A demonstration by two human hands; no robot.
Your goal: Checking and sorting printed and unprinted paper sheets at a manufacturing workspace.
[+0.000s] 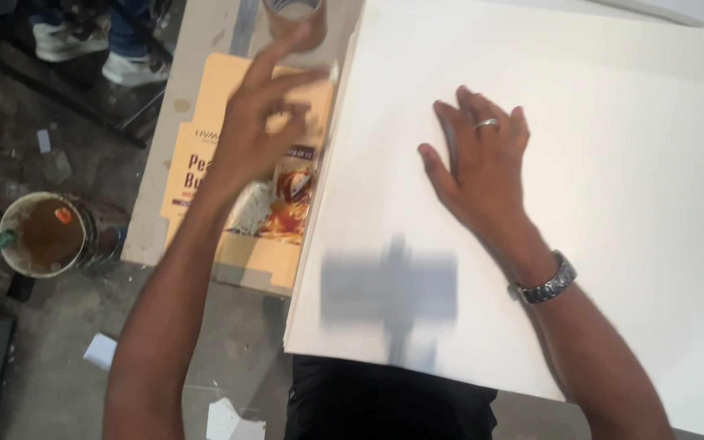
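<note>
A large stack of white sheets (613,187) covers most of the table. My right hand (482,159), with a ring and a metal wristwatch, lies flat on the top sheet, fingers spread. My left hand (266,122) is raised and blurred above a flattened yellow-orange printed carton (242,244) at the sheets' left edge. Its fingers are apart, and I see nothing in it. A roll of brown tape (295,16) stands just beyond its fingertips.
A grey rectangular shadow (389,285) falls on the near part of the sheets. On the dirty floor to the left stand a round tin of brown liquid (42,236), paper scraps (101,350) and another person's shoes (128,69).
</note>
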